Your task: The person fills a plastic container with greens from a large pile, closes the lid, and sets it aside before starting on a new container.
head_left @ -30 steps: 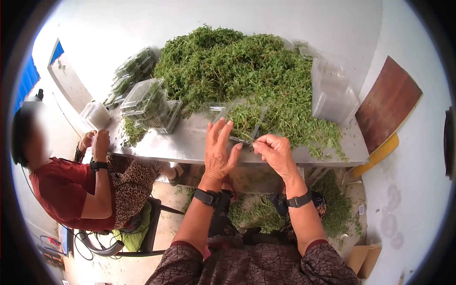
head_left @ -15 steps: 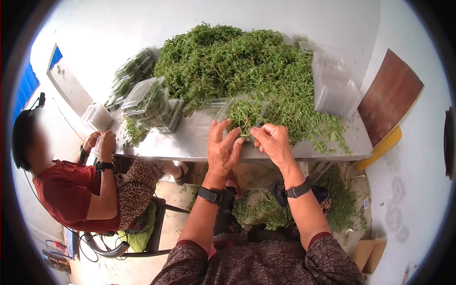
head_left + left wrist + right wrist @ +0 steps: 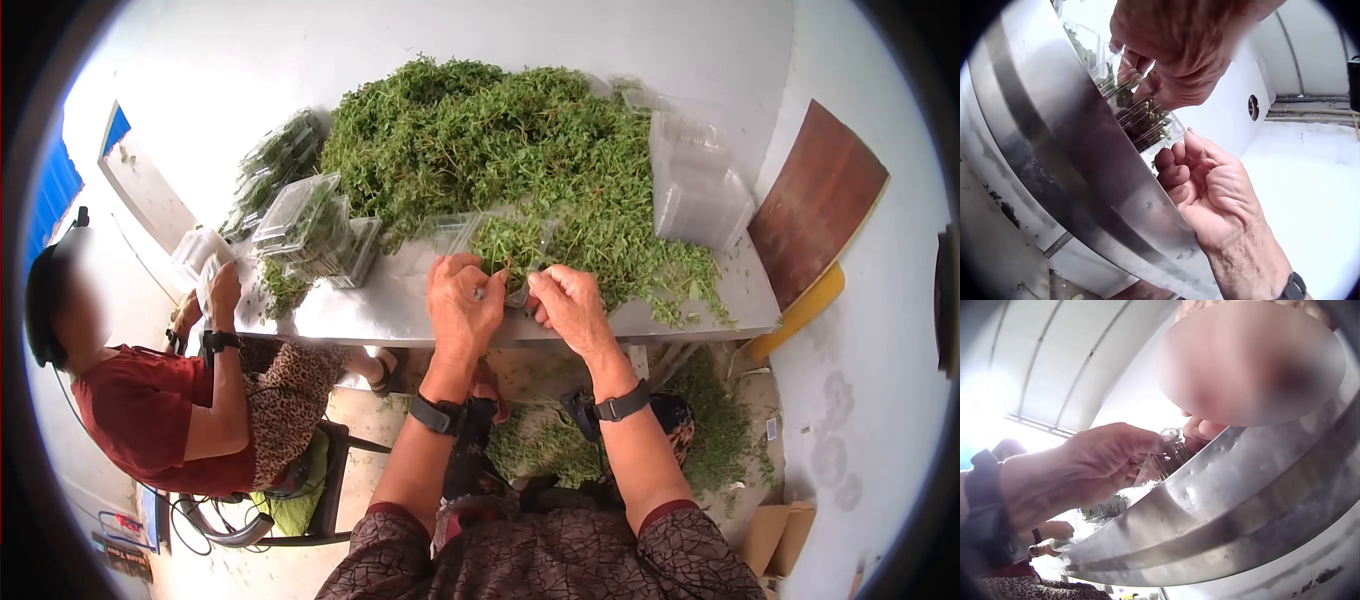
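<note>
A clear lidded container [image 3: 516, 296] filled with leafy greens [image 3: 506, 240] stands at the table's front edge. My left hand [image 3: 466, 308] is at its left side with fingers bent; in the left wrist view the fingers of this hand [image 3: 1175, 53] pinch into the greens [image 3: 1147, 122]. To the right is my right hand [image 3: 574, 312], thumb against the curled fingers, with a small green sprig [image 3: 1155, 164] at the fingertips. The right wrist view has my left thumb and fingers at the stems [image 3: 1169, 456]; my right palm is blurred there.
A large heap of greens [image 3: 480, 140] covers the back of the table [image 3: 400, 310]. Filled boxes [image 3: 305, 225] stand left, nested clear containers [image 3: 700, 185] right. A seated person in red [image 3: 150, 420] works at the left end. Greens lie on the floor [image 3: 545, 440].
My left hand's raised, spread fingers have bent in toward the container. My right hand has moved slightly, its fingers still together. The seated person has lifted a pale item.
</note>
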{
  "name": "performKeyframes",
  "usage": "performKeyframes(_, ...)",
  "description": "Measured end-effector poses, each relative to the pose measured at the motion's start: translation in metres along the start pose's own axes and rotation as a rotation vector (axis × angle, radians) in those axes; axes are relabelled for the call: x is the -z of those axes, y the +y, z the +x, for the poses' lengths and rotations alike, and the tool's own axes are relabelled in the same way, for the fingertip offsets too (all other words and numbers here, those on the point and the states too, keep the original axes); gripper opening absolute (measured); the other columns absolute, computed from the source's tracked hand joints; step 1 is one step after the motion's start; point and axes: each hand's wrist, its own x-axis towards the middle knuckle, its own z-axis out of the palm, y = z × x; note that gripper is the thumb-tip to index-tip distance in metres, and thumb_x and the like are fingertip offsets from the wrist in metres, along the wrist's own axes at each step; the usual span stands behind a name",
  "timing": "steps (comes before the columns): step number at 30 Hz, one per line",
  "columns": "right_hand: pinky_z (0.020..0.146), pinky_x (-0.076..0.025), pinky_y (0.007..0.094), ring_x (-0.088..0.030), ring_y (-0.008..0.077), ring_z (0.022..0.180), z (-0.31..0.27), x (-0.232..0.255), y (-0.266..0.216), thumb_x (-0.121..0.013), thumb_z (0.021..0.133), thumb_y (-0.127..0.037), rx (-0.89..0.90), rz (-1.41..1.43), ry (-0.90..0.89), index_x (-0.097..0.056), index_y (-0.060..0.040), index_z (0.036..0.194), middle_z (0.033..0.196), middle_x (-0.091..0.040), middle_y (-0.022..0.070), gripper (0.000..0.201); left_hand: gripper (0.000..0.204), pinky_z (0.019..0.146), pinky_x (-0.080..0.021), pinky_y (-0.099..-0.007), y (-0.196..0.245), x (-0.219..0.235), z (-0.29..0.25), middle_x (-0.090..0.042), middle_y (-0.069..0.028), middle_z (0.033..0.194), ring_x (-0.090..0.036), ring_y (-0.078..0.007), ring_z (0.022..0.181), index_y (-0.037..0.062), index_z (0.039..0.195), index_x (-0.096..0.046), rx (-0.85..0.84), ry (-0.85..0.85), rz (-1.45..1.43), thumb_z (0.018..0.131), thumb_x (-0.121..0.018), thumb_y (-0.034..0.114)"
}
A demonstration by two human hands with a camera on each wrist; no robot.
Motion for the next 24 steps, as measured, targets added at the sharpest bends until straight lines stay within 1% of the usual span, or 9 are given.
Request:
performKeyframes(4, 0.045, -0.040, 0.0226, -0.053, 0.0070, 0.052, -0.001, -0.001, 0.000, -0.060, 0.093, -0.023, -0.002, -0.008, 0.016, -0.060, 0.0007, 0.076, 0.061, -0.056, 0.0012, 0.029, 0.015, 0.087, -0.044, -0.0429, 0.009, 0.001, 0.007, -0.063, -0.0106, 0.094, -0.058, -0.0305, 0.087, 0.0034, 0.068, -0.059, 0.167, -0.016, -0.088, 0.070, -0.073, 0.008)
performKeyframes(6, 0.046, -0.040, 0.0229, -0.053, 0.0069, 0.052, -0.001, -0.001, 0.002, -0.061, 0.093, -0.022, 0.015, -0.039, 0.009, -0.060, 0.0010, 0.078, 0.061, -0.056, 0.0012, 0.027, 0.009, 0.080, -0.045, -0.0415, 0.012, 0.000, 0.009, -0.064, -0.0104, 0.089, -0.058, -0.0308, 0.082, 0.0020, 0.069, -0.061, -0.062, 0.075, 0.007, 0.071, -0.070, 0.003)
performKeyframes(7, 0.046, -0.040, 0.0229, -0.053, 0.0069, 0.052, -0.001, -0.001, 0.001, -0.061, 0.093, -0.022, 0.015, -0.041, 0.008, -0.060, 0.0010, 0.078, 0.061, -0.056, 0.0012, 0.027, 0.009, 0.080, -0.045, -0.0415, 0.013, 0.000, 0.012, -0.064, -0.0104, 0.089, -0.058, -0.0308, 0.082, 0.0020, 0.069, -0.061, -0.061, 0.076, 0.006, 0.071, -0.070, 0.003)
performKeyframes(9, 0.046, -0.041, 0.0229, -0.053, 0.0069, 0.053, -0.002, -0.003, -0.002, -0.061, 0.092, -0.020, -0.025, 0.005, 0.026, -0.059, 0.0010, 0.079, 0.062, -0.057, 0.0013, 0.025, 0.003, 0.081, -0.046, -0.0416, 0.014, 0.002, 0.018, -0.064, -0.0109, 0.085, -0.058, -0.0315, 0.083, 0.0018, 0.073, -0.064, -0.186, -0.023, -0.052, 0.072, -0.066, -0.001)
performKeyframes(13, 0.046, -0.041, 0.0227, -0.053, 0.0068, 0.053, 0.001, 0.000, 0.003, -0.061, 0.092, -0.020, 0.007, -0.056, 0.016, -0.058, 0.0008, 0.079, 0.065, -0.057, 0.0016, 0.025, 0.006, 0.084, -0.046, -0.0413, 0.005, 0.003, 0.019, -0.066, -0.0118, 0.086, -0.060, -0.0319, 0.088, 0.0013, 0.079, -0.067, -0.262, -0.180, -0.148, 0.074, -0.064, -0.001)
performKeyframes(15, 0.045, -0.040, 0.0228, -0.053, 0.0068, 0.053, 0.000, -0.002, 0.002, -0.062, 0.092, -0.020, 0.000, 0.006, 0.029, -0.057, 0.0005, 0.079, 0.065, -0.057, 0.0016, 0.024, 0.015, 0.094, -0.044, -0.0431, 0.004, 0.006, 0.018, -0.068, -0.0146, 0.094, -0.062, -0.0331, 0.098, -0.0018, 0.088, -0.068, -0.238, -0.311, -0.181, 0.086, -0.059, 0.011)
performKeyframes(16, 0.045, -0.040, 0.0228, -0.053, 0.0068, 0.053, 0.000, -0.002, 0.002, -0.062, 0.092, -0.020, 0.000, 0.006, 0.029, -0.057, 0.0005, 0.079, 0.065, -0.057, 0.0016, 0.024, 0.015, 0.094, -0.044, -0.0431, 0.005, 0.008, 0.018, -0.068, -0.0146, 0.094, -0.062, -0.0331, 0.098, -0.0018, 0.088, -0.068, -0.238, -0.311, -0.182, 0.086, -0.059, 0.011)
performKeyframes(18, 0.043, -0.040, 0.0233, -0.053, 0.0072, 0.052, 0.002, -0.002, 0.004, -0.062, 0.092, -0.020, 0.002, -0.008, 0.049, -0.057, 0.0006, 0.080, 0.064, -0.057, 0.0018, 0.025, 0.035, 0.103, -0.038, -0.0476, 0.008, 0.012, 0.018, -0.068, -0.0155, 0.100, -0.061, -0.0333, 0.104, -0.0014, 0.090, -0.069, -0.242, -0.404, -0.086, 0.096, -0.050, 0.028)
performKeyframes(24, 0.042, -0.040, 0.0243, -0.053, 0.0082, 0.049, 0.007, -0.006, 0.005, -0.062, 0.091, -0.021, -0.014, -0.084, 0.135, -0.057, 0.0013, 0.077, 0.061, -0.058, 0.0042, 0.027, 0.048, 0.110, -0.029, -0.0499, 0.006, 0.011, 0.017, -0.068, -0.0163, 0.106, -0.059, -0.0332, 0.110, -0.0004, 0.097, -0.070, -0.223, -0.475, 0.006, 0.099, -0.041, 0.038)
